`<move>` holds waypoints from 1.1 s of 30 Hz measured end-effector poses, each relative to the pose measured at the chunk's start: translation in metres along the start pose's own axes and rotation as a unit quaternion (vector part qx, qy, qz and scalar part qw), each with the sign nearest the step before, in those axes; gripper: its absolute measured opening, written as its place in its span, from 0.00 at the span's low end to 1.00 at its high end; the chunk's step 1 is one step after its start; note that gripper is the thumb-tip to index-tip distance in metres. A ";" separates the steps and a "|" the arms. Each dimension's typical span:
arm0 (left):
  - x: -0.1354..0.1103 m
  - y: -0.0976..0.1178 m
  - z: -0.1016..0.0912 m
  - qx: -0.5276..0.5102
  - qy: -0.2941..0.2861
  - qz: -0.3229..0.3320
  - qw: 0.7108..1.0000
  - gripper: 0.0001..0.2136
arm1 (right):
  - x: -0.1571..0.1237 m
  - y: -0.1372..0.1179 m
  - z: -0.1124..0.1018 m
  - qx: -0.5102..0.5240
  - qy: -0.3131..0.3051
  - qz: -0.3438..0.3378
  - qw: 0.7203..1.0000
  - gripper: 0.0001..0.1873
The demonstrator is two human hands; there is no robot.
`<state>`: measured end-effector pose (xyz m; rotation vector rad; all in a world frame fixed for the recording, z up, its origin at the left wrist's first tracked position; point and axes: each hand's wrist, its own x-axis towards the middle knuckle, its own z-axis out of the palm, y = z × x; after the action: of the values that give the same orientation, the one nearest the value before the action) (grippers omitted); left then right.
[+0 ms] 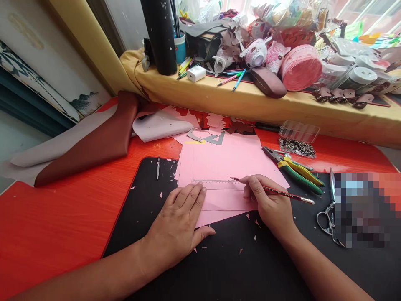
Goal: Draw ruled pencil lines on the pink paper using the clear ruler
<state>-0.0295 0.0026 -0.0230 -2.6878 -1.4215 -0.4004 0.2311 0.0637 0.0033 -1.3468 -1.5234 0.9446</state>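
Several sheets of pink paper (228, 159) lie stacked on a black mat (219, 267). Across the top sheet runs a clear ruler (225, 182), partly covered. My left hand (183, 213) lies flat over the sheet's left side, its fingers stretched out onto the ruler's left end and the thumb apart. A dark red and black pencil (282, 193) with a white eraser end is pinched in my right hand (269, 205). Its tip points left, close to the ruler's edge; whether it touches the paper I cannot tell. Thin lines cross the sheet.
Green-yellow pliers (297, 173), scissors (328, 217) and a box of small metal parts (297, 146) sit at the right. Set squares (214, 138) lie behind the paper. At left is a brown leather-like roll (90, 146). A cluttered ledge (200, 94) borders the back.
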 end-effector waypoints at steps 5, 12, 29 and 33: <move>0.000 -0.001 0.000 0.002 0.000 0.000 1.000 0.38 | 0.001 0.000 0.002 0.007 0.002 0.001 1.000 0.21; 0.000 0.000 -0.001 -0.002 0.002 -0.002 1.000 0.37 | 0.001 -0.001 0.002 -0.006 0.001 0.003 1.000 0.23; 0.000 0.000 0.000 -0.006 0.003 -0.005 1.000 0.37 | -0.002 0.001 0.002 0.005 -0.006 0.004 1.000 0.22; -0.001 -0.001 0.001 -0.006 0.000 -0.001 1.000 0.37 | -0.001 0.001 0.002 0.006 -0.002 0.007 1.000 0.22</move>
<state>-0.0307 0.0028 -0.0238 -2.6962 -1.4275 -0.4104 0.2292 0.0629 0.0016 -1.3491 -1.5115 0.9651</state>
